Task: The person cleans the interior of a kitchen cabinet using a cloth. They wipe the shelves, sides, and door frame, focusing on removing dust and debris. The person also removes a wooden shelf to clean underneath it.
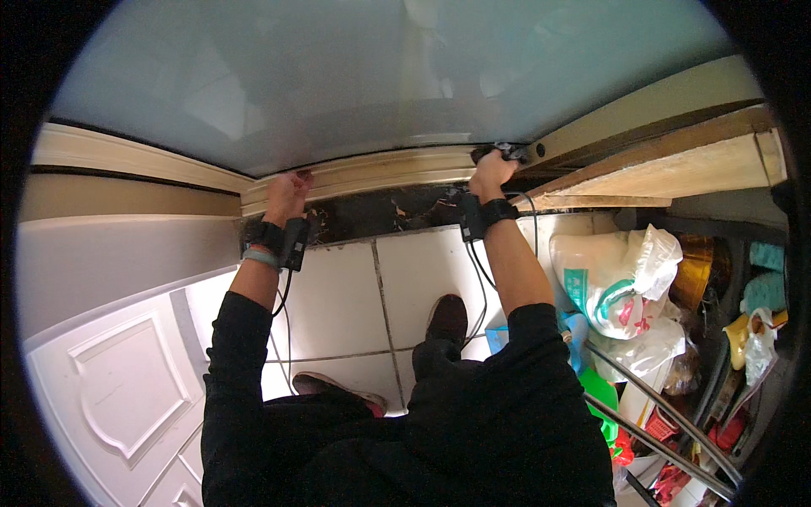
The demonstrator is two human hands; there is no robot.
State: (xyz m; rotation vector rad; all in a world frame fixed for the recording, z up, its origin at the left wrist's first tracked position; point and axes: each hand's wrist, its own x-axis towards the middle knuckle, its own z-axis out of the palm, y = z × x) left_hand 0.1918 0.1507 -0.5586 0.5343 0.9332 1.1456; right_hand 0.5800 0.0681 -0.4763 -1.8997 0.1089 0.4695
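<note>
A large glass pane (380, 82) stands before me, with a cream frame rail (393, 168) along its lower edge. At the rail's left part is my left hand (290, 190), its fingers curled against the frame; whether they grip anything is not clear. My right hand (494, 170) is at the rail's right end, closed on a dark, crumpled cloth-like thing (507, 151) by the frame's corner. Both wrists wear black strapped devices with cables. Below the rail runs a dark, worn strip (380, 214) with peeling patches.
White floor tiles (336, 285) lie under my feet. At the right are a wooden board (671, 168), stuffed plastic bags (614, 279), metal tubes (665, 412) and mixed household things. A white panelled door (127, 380) is at lower left. Cables hang beside both arms.
</note>
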